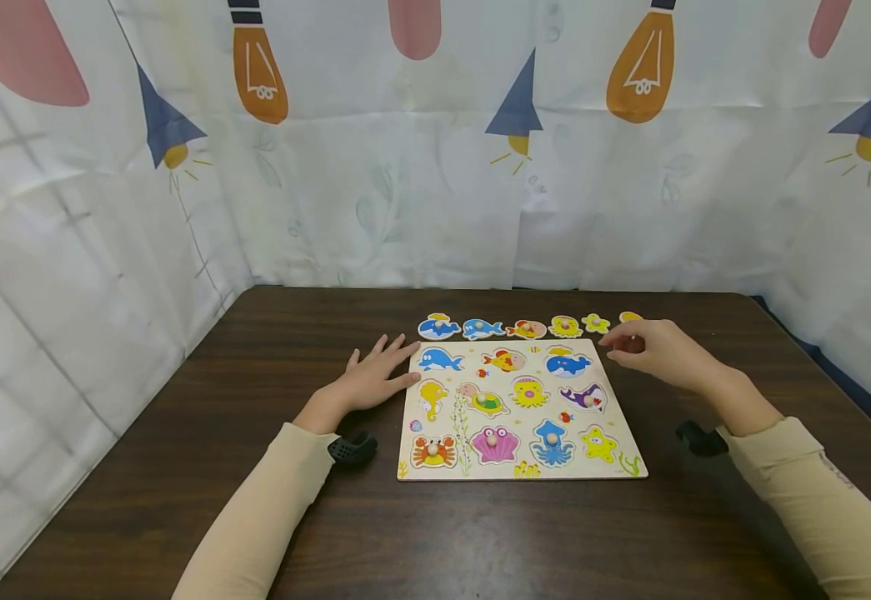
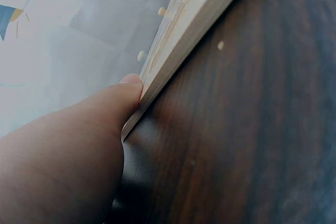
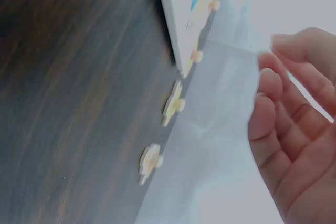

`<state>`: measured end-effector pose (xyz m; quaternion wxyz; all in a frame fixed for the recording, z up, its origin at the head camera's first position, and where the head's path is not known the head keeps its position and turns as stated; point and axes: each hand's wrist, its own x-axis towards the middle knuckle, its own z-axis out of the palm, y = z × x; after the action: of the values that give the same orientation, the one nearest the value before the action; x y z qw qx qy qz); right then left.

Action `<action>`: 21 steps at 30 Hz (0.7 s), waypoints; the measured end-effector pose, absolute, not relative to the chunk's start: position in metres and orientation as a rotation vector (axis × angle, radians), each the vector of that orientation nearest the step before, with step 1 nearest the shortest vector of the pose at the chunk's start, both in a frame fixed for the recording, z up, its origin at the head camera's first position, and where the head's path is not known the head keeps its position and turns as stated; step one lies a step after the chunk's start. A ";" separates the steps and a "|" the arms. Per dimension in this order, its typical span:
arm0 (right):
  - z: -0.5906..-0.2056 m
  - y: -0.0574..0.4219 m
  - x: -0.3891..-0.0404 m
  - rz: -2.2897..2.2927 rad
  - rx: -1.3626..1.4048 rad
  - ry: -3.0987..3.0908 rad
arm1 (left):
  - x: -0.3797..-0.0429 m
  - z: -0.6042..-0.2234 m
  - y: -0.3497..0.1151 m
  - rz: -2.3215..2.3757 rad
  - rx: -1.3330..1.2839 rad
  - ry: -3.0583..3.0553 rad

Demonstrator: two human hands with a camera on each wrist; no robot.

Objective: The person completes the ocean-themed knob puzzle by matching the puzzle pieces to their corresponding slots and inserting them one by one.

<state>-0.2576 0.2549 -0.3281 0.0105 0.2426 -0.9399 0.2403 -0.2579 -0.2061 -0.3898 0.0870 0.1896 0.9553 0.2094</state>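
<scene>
A wooden peg puzzle board (image 1: 480, 474) with printed sea animals lies flat on the table. Spread fingers of my left hand (image 1: 367, 379) rest at its upper left corner; in the left wrist view the thumb (image 2: 131, 87) touches the board's side. Off the upper right corner hovers my right hand (image 1: 663, 354), its fingers loosely bent and holding nothing visible. Knobbed pieces sit in the board: the crab (image 1: 433, 452), pink shell (image 1: 494, 445), blue squid (image 1: 552, 443) and purple whale (image 1: 583, 398). A yellow star piece (image 1: 596, 323) lies near the right fingertips.
Behind the board runs a row of loose pieces: a blue whale (image 1: 438, 327), another blue whale (image 1: 483, 329), a fish (image 1: 528, 329), an octopus (image 1: 565, 326) and a yellowish piece (image 1: 630, 317) partly hidden by the right hand. A printed curtain (image 1: 443, 200) hangs behind the dark table (image 1: 435, 533).
</scene>
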 end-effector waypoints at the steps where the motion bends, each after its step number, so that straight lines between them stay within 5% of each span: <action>1: -0.329 0.256 -0.259 0.748 0.750 -2.910 | -0.258 -0.390 -0.206 0.624 0.563 2.846; 21: -0.334 0.292 -0.309 0.966 0.441 -2.986 | -0.258 -0.390 -0.207 0.617 0.559 2.848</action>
<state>-0.3090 0.2924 -0.3344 -0.0140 0.1393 -0.9421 0.3047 -0.2582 -0.2070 -0.3897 0.0869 0.1877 0.9562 0.2070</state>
